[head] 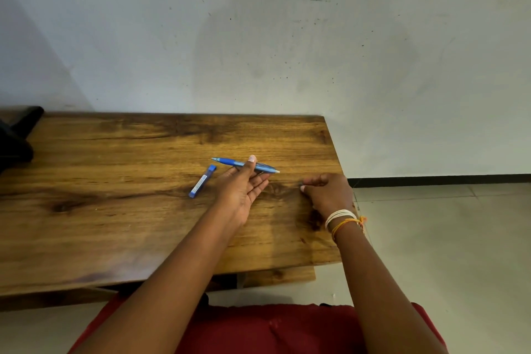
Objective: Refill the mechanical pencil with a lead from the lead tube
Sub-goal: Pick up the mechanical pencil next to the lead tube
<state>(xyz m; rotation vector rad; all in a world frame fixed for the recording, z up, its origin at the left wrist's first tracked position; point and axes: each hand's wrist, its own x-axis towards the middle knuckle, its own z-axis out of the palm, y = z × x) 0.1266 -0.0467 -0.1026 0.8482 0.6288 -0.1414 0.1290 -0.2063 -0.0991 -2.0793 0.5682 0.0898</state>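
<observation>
A blue mechanical pencil [230, 163] lies across the fingers of my left hand [244, 190], just above the wooden table. The hand is palm up and its thumb presses down on the barrel. The pencil's tip points left and its pale end points right. The blue lead tube [202, 181] lies flat on the table just left of that hand, with its cap end away from me. My right hand [327, 192] rests on the table near the right edge, with thumb and fingertips curled together. I cannot make out anything between them.
The wooden table [129, 210] ends close to my right hand, with tiled floor [445, 238] beyond it. A black object [14, 138] sits at the far left edge. A white wall stands directly behind the table.
</observation>
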